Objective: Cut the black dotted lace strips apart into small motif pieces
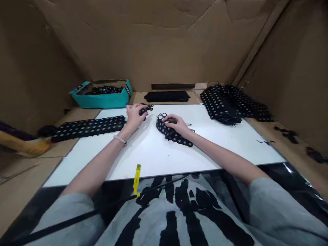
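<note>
My left hand [135, 117], with a pale bracelet at the wrist, is near the back of the white board, thumb and fingers closed around a small dotted black fabric piece [149, 108]. My right hand [178, 125] has its fingers curled down on a dotted black fabric strip [179, 139] that lies bunched on the board. Dark loops like scissor handles [163, 115] show at those fingertips, and a thin metal tip [189, 124] sticks out behind the hand. The part between them is hidden under the hand.
A white board [153, 153] lies on cardboard, with cardboard walls [174, 41] around it. Left stand a teal box [102, 100] of dotted fabric and a long dotted strip [89, 127]. Behind lies a dark fabric stack [167, 96]; dotted fabric [222, 104] is piled right, beside scraps [287, 133].
</note>
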A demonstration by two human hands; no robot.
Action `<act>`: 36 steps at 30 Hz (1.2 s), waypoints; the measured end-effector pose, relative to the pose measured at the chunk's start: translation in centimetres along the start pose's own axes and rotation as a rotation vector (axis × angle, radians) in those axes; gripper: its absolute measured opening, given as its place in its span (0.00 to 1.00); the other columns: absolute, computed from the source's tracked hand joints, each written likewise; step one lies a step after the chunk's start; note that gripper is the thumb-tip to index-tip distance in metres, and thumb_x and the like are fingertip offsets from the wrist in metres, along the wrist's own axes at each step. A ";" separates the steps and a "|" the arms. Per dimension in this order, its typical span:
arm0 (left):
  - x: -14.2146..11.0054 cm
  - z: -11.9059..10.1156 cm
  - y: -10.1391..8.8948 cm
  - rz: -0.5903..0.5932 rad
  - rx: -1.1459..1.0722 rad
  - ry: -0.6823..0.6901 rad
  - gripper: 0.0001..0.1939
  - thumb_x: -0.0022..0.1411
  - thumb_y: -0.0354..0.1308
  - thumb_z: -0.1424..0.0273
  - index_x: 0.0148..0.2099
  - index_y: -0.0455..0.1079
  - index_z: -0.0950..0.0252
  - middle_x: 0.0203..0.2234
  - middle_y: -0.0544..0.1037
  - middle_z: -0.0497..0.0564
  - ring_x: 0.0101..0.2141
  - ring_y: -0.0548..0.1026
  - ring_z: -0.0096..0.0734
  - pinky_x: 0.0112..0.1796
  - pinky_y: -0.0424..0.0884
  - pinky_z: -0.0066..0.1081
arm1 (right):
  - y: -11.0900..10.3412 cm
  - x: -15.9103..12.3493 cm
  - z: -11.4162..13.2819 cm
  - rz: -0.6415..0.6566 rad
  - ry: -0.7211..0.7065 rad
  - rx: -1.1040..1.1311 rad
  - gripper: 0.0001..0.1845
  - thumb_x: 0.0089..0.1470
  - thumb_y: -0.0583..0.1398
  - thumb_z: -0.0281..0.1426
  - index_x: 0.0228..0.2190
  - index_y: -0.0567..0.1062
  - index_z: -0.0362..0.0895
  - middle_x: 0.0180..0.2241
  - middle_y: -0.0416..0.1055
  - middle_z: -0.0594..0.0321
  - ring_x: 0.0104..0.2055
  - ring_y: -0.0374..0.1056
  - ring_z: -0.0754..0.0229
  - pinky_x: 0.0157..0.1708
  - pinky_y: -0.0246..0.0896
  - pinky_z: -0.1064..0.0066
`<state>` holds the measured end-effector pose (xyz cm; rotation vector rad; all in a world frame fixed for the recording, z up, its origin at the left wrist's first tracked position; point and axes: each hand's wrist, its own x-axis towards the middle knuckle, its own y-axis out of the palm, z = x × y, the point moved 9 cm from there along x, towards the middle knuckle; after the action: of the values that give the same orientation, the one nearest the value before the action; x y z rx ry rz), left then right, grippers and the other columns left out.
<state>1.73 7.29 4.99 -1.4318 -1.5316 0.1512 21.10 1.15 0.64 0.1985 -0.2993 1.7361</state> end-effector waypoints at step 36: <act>-3.1 1.0 6.8 0.409 -0.757 -0.515 0.21 0.41 0.72 0.61 0.36 0.73 0.65 0.29 0.76 0.49 0.28 0.72 0.27 0.29 0.71 0.29 | -2.0 1.1 -1.6 0.068 0.270 -0.056 0.22 0.55 0.60 0.42 0.47 0.75 0.42 0.41 0.78 0.57 0.45 0.72 0.58 0.46 0.66 0.67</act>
<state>5.08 7.22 -1.73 -2.4544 -1.7753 0.2090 22.93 2.99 -0.36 -0.0884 -0.1580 1.7945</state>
